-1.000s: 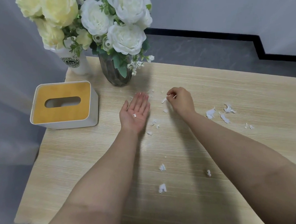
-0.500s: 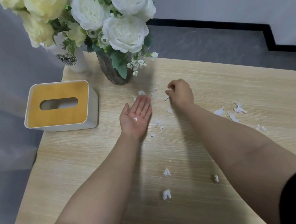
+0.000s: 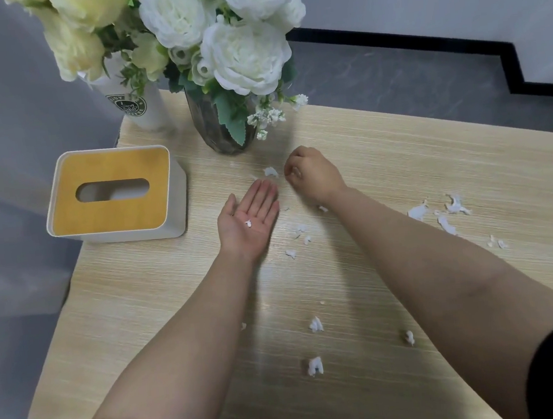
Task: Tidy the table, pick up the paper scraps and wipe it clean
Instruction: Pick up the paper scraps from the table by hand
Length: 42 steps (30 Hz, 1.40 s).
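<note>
White paper scraps lie scattered over the light wooden table (image 3: 142, 306). My left hand (image 3: 247, 222) rests palm up and open on the table, with one tiny scrap (image 3: 249, 224) lying in the palm. My right hand (image 3: 314, 175) is just beyond it, near the vase, its fingers curled and its fingertips pinched on a small pale scrap. A larger scrap (image 3: 271, 171) lies on the table right beside those fingertips. More scraps sit between my forearms (image 3: 301, 230), at the right (image 3: 445, 223) and nearer to me (image 3: 315, 366).
A white tissue box with a yellow wooden lid (image 3: 111, 194) stands at the left. A dark glass vase (image 3: 220, 127) of white flowers and a white cup (image 3: 147, 110) stand at the far edge. The table's left edge and front left corner are close.
My right hand has moved a little farther from me, toward the vase, still pinched. My left hand stays palm up with the one scrap in it. The view has shifted closer.
</note>
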{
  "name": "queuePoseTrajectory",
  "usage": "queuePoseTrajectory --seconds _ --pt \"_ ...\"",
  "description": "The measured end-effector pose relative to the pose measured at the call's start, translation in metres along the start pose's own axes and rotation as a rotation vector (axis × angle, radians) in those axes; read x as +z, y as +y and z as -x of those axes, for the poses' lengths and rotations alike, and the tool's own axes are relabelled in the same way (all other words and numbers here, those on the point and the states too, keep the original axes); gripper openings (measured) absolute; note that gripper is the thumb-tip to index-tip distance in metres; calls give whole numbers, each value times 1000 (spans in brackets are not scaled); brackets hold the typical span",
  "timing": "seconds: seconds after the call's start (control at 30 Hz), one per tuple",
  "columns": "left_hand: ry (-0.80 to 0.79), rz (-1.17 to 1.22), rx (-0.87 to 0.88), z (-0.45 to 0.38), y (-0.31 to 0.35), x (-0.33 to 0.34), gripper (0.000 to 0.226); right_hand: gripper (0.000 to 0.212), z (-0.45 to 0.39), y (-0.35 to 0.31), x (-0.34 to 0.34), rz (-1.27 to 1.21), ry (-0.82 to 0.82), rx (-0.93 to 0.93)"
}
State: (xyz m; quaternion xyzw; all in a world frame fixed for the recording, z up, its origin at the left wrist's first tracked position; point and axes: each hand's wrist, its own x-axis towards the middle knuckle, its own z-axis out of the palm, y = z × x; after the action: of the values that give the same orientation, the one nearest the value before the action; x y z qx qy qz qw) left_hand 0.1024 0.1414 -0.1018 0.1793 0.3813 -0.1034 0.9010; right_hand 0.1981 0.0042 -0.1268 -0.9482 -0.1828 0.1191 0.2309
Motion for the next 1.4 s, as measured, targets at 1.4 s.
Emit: queuePoseTrajectory --seconds 1.4 --pt "-167 105 -27 40 -29 24 38 36 110 -81 -44 -473 158 -37"
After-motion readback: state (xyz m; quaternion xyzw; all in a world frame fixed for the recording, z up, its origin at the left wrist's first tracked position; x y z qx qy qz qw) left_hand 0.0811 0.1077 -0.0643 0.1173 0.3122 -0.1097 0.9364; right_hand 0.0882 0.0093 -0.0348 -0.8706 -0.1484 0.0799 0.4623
